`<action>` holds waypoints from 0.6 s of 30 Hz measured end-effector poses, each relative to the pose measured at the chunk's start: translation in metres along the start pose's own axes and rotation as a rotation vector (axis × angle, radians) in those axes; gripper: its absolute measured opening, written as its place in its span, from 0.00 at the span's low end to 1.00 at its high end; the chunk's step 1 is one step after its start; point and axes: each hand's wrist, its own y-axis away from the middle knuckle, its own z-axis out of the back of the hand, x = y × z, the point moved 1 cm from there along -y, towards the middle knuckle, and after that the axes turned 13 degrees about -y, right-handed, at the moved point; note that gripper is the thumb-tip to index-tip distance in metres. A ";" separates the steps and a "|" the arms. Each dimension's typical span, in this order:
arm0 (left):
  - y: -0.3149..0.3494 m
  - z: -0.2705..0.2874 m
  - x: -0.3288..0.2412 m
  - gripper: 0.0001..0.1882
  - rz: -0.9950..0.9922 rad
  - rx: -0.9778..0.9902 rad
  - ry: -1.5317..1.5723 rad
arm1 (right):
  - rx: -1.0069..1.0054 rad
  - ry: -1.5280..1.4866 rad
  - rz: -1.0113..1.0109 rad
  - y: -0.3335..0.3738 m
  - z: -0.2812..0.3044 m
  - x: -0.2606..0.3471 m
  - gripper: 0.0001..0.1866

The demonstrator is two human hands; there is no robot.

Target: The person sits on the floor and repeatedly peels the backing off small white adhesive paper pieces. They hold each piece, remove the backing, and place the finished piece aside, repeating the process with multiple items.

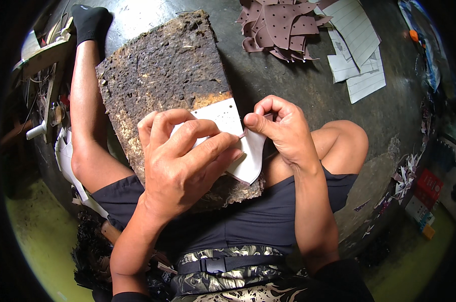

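A white flat piece (pixel 253 147) with small dark holes lies on a thick worn board (pixel 162 75) across my lap. Its right part bends up and curves away from the board. Over the piece reaches my left hand (pixel 180 146), fingers bent and tips drawn together near a thin pinkish sliver; whatever they hold is too small to make out. At the raised right edge, my right hand (pixel 286 126) pinches the white piece between thumb and curled fingers. Part of the piece is hidden under my left hand.
Beyond the board, a pile of mauve cut pieces with dark holes (pixel 281 25) lies on the dark floor. Lined paper sheets (pixel 356 38) sit to its right. Wooden scraps and tools (pixel 46 95) crowd the left side; shreds and a red packet (pixel 429 187) lie at right.
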 end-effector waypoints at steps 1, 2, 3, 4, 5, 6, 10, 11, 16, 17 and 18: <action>0.000 0.000 0.000 0.15 -0.002 -0.004 0.003 | -0.009 0.016 0.023 -0.001 -0.001 0.001 0.14; -0.001 -0.001 0.001 0.15 -0.005 -0.008 0.006 | -0.012 0.030 0.057 -0.002 -0.002 0.002 0.14; -0.001 -0.001 0.001 0.15 -0.007 -0.012 0.009 | -0.014 0.034 0.089 -0.004 -0.002 0.002 0.15; -0.001 0.000 0.002 0.15 -0.006 -0.008 0.013 | -0.017 0.073 0.093 -0.004 -0.002 0.004 0.15; -0.001 0.000 0.002 0.15 -0.005 -0.004 0.018 | -0.021 0.101 0.096 -0.005 -0.001 0.005 0.15; -0.001 0.000 0.002 0.15 -0.005 0.000 0.023 | -0.025 0.130 0.100 -0.006 -0.001 0.006 0.15; -0.002 -0.001 0.003 0.15 -0.020 0.007 0.028 | -0.020 0.339 0.222 -0.008 -0.001 0.014 0.15; -0.002 -0.001 0.003 0.15 -0.020 0.006 0.036 | -0.025 0.382 0.260 -0.008 -0.001 0.016 0.15; -0.002 -0.001 0.003 0.15 -0.033 0.009 0.063 | -0.061 0.414 0.302 -0.006 -0.003 0.021 0.16; -0.002 -0.001 0.003 0.15 -0.034 0.011 0.065 | -0.071 0.427 0.314 -0.007 -0.003 0.020 0.16; -0.002 -0.001 0.003 0.15 -0.036 0.014 0.062 | -0.062 0.429 0.351 -0.008 -0.002 0.019 0.16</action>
